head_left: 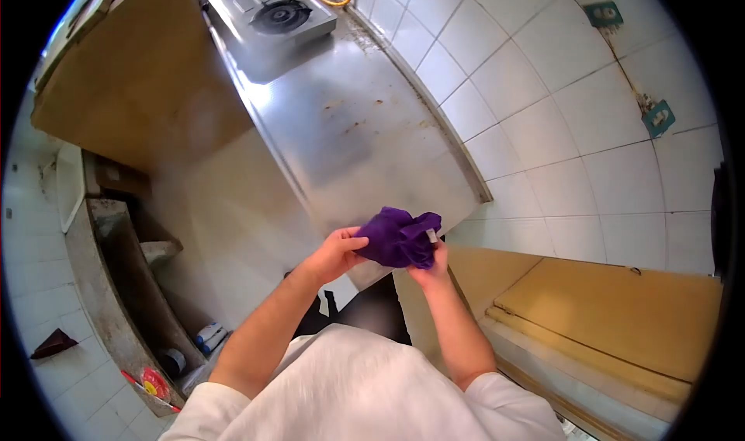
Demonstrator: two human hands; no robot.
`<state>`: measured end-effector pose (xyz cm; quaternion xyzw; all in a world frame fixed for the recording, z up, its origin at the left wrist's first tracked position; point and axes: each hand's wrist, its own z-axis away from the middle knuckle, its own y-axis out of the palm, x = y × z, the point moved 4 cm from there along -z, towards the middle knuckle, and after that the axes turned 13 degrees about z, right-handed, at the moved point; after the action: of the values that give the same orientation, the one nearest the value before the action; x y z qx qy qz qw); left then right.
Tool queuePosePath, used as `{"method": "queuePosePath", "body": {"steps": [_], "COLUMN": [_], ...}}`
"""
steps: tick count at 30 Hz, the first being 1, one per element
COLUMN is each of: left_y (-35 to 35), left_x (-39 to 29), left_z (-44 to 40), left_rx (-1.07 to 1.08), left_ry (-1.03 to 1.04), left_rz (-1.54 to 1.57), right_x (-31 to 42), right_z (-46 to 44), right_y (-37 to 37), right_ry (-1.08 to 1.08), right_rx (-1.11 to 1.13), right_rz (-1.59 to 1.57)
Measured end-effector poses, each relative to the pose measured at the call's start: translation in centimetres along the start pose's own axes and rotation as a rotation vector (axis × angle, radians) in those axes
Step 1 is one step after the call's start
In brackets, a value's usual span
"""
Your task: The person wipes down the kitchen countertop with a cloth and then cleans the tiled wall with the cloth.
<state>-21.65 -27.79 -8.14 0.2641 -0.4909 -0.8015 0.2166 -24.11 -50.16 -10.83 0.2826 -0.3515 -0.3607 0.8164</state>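
Near the frame's centre, the left hand [341, 251] and right hand [431, 269] grip a bunched purple cloth [392, 237]; pinching opposite edges evenly should keep it well controlled.

Cloth [396, 237]: between your left hand [335, 256] and right hand [431, 267] | Countertop [372, 150]: before you | Gas stove [309, 29]: on its far end | Tiled wall [535, 115]: right

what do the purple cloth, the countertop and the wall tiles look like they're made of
Purple cloth: soft, matte fabric, perhaps microfibre; it bunches into loose folds, but the exact fibre is unclear.
Countertop: probably stainless steel, dull-finished, given its grey sheen and blurred highlight.
Wall tiles: likely glazed ceramic, being smooth, white and slightly shiny.
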Motion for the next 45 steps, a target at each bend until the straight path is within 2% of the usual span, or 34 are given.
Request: {"method": "queuePosePath", "body": {"steps": [3,7,8,9,10,12,13,15,18,21,22,25,26,28,31,32,33,35,37,38,41,42,43,45], "left_y": [-1.6,-0.9,-1.6,-1.0,-0.3,2.6,2.5,3.2,3.7,1.5,2.2,3.9,3.9,4.3,5.2,5.6,6.0,7.7,8.8,9.3,8.5,6.5,4.3,3.0], "left_x": [-3.1,-5.7,-5.6,-5.5,-5.4,-6.4,-6.1,-6.1,-7.6,-9.3,-10.7,-13.1,-12.9,-12.8,-14.7,-15.7,-16.4,-18.5,-19.6,-20.1,-19.5,-18.6,-17.4,-17.4], "left_z": [5.5,9.8,9.5,10.0,10.5,12.3,12.1,12.0,11.1,7.1,6.2,0.2,-2.6,-7.7,-15.3,-18.1,-20.8,-25.5,-30.6,-33.2,-41.4,-44.7,-47.8,-47.8], "left_rx": [-0.09,-0.129,-0.06,-0.078,-0.107,-0.169,-0.093,-0.077,-0.03,-0.037,-0.033,0.044,0.072,0.147,0.32,0.346,0.282,0.207,0.261,0.323,0.434,0.478,0.506,0.647], "left_ry": [0.145,0.236,0.272,0.314,0.293,0.285,0.597,0.796,0.844,0.643,0.659,0.484,0.578,0.759,0.88,0.905,0.974,1.066,1.163,1.171,1.196,1.033,0.77,0.862], "left_rz": [-0.038,-0.136,-0.291,-0.434,-0.629,-0.989,-1.19,-1.449,-1.686,-1.526,-1.453,-1.429,-1.489,-1.61,-1.69,-1.566,-1.606,-1.717,-1.781,-1.822,-2.19,-2.325,-2.448,-2.487], "right_x": [-4.7,-10.2,-11.2,-12.1,-13.0,-13.5,-13.5,-13.2,-12.1,-10.5,-9.7,-6.6,-5.2,-1.7,5.0,7.1,9.2,13.5,17.7,19.6,21.5,21.9,22.1,20.9], "right_z": [0.6,1.2,1.9,2.8,2.4,2.5,2.4,2.1,1.1,-0.5,-1.1,-5.2,-7.1,-10.8,-16.8,-19.0,-20.9,-22.5,-24.5,-26.0,-28.6,-29.5,-30.5,-32.4], "right_y": [3.0,8.8,11.2,13.7,13.9,14.9,15.6,15.6,14.6,14.3,14.3,13.3,12.2,11.2,7.8,7.3,6.6,10.2,9.8,8.4,3.8,3.8,4.0,4.4], "right_ry": [-0.056,-0.156,-0.145,-0.13,-0.125,-0.081,-0.085,0.012,0.105,-0.054,-0.095,-0.225,-0.193,-0.269,-0.34,-0.41,-0.473,-0.552,-0.675,-0.727,-0.699,-0.749,-0.839,-0.961], "right_rx": [0.01,-0.128,-0.036,0.058,0.016,0.099,0.15,0.17,0.204,0.196,0.095,-0.098,-0.072,-0.187,-0.327,-0.316,-0.372,-0.249,-0.186,-0.266,-0.968,-1.081,-1.061,-0.962], "right_rz": [0.321,0.545,0.562,0.582,0.59,0.57,0.565,0.552,0.588,0.721,0.726,0.667,0.544,0.431,0.37,0.295,0.268,0.15,0.171,0.218,0.438,0.744,1.093,1.808]}}
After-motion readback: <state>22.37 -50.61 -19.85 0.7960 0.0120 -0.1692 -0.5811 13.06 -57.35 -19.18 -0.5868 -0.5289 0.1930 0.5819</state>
